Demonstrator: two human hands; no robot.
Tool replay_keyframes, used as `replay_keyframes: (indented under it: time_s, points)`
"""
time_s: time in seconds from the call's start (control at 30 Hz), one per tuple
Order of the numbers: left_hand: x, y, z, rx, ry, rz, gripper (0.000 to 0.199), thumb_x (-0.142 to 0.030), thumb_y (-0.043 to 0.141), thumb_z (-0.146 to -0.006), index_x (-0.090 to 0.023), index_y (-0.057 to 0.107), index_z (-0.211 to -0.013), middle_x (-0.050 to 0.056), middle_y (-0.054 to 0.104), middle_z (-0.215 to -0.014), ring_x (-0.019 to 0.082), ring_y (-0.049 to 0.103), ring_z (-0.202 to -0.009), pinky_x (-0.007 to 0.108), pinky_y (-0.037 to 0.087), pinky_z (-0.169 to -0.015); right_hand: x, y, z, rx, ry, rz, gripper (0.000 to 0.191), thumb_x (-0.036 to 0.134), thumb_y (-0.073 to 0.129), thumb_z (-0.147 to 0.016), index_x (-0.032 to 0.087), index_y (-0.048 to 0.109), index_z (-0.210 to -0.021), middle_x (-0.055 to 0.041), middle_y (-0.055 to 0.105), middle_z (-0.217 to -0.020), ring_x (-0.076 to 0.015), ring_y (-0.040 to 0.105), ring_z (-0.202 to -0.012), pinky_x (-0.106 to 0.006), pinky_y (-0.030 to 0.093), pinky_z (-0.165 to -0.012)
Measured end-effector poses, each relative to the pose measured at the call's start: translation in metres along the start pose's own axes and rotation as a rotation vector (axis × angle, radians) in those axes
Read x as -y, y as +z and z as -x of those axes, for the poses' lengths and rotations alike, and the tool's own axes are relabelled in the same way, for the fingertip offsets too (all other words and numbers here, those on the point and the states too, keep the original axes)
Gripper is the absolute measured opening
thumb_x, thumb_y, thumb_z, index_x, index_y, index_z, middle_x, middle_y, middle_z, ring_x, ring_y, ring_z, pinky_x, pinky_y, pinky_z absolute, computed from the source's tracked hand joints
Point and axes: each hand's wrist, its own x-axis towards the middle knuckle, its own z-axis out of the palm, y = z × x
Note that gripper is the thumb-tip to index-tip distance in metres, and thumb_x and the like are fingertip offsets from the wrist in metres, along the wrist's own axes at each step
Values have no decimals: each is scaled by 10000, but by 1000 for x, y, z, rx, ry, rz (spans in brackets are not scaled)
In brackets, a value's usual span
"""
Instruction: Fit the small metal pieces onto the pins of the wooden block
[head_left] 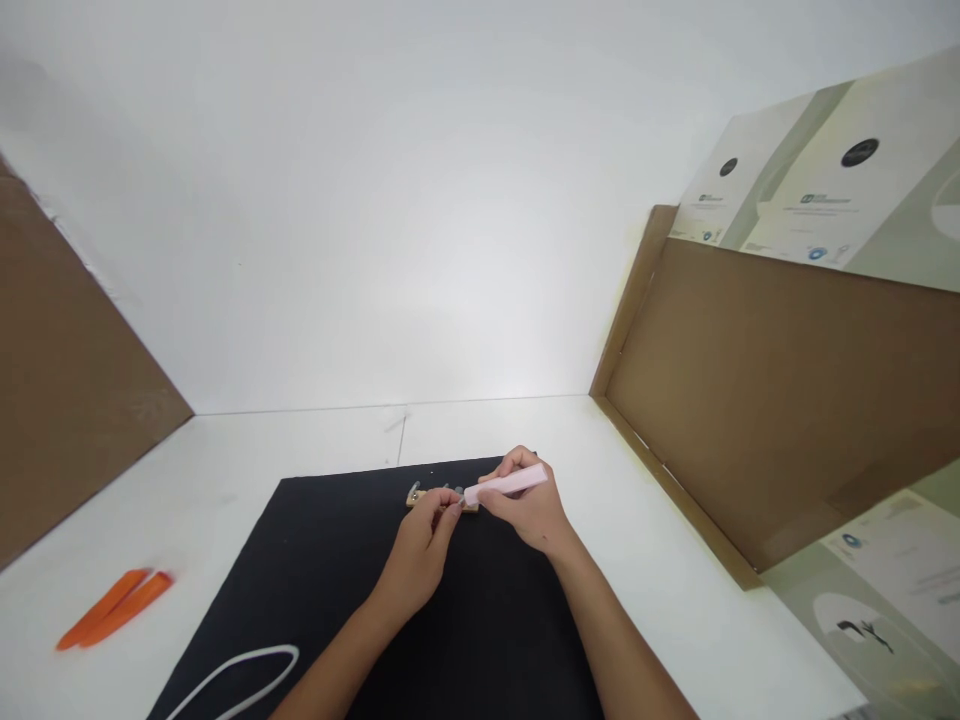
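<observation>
A white wall (375, 200) rises behind a white table (262, 440), meeting it in a thin, straight seam. Brown cardboard panels stand on both sides: the left panel (67, 380) leans in at the table's edge, and the right panel (772, 400) has a paler strip (626, 300) along its front edge. Printed posters (825, 170) show above the right panel, and another poster (885, 590) lies against its lower corner. A black mat (247, 560) covers the table's middle. The light is soft and even, brightest low on the wall. The wide view bends these lines, so the panels' true tilt is hard to judge.
</observation>
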Motion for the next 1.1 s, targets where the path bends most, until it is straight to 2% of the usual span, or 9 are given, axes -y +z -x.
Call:
replay_keyframes:
  time_s: [0.17, 0.3, 0.47, 0.63, 0.77, 0.93, 1.1]
  points:
    - [4, -1, -1, -58, 1, -42, 263, -400, 454, -918, -210, 635, -897, 38, 648, -858, 211, 582, -788, 310, 439, -727, -5, -2, -3, -101, -14, 18, 251, 179, 724, -667, 228, 492, -747, -21, 733, -775, -169, 654, -627, -261, 491, -567]
    - [7, -6, -4, -108, -82, -28, 274, -425, 469, -903, -211, 637, -873, 21, 669, -805, 208, 605, -751, 292, 439, -688, -5, -5, -5, -110, -9, -12, 259, 170, 720, -661, 228, 483, -750, -13, 731, -765, -159, 645, -617, -248, 477, -561]
    - [21, -13, -9, -161, -181, -143, 276, -416, 477, -883, -200, 647, -865, 15, 684, -768, 203, 620, -713, 288, 435, -666, -7, -6, -7, -126, 4, -72, 261, 179, 715, -667, 226, 472, -750, -1, 723, -738, -145, 631, -581, -237, 460, -536]
    - [32, -16, -11, -153, -230, -271, 235, -362, 458, -889, -210, 636, -909, 23, 704, -816, 198, 646, -761, 277, 436, -685, -7, -7, -8, -151, 0, -102, 258, 168, 726, -670, 218, 489, -760, -1, 725, -744, -132, 618, -584, -230, 458, -552]
    - [28, -16, -8, -140, -251, -414, 205, -340, 441, -910, -238, 618, -925, 24, 703, -821, 200, 646, -760, 269, 417, -658, -6, -8, -7, -139, 9, -115, 257, 158, 725, -672, 221, 490, -756, -2, 731, -744, -134, 612, -574, -236, 457, -545]
    - [24, -13, -8, -141, -250, -553, 207, -337, 431, -929, -260, 623, -924, 17, 706, -918, 189, 635, -776, 253, 385, -609, -5, -7, -7, -132, 2, -153, 270, 174, 742, -674, 220, 489, -758, -8, 730, -741, -140, 617, -573, -240, 453, -536]
    - [28, -11, -10, -140, -227, -602, 235, -350, 421, -948, -271, 642, -926, 3, 703, -860, 177, 632, -751, 244, 361, -584, -4, -9, -9, -161, -10, -183, 263, 209, 773, -672, 214, 534, -783, -9, 725, -775, -140, 626, -606, -252, 470, -572]
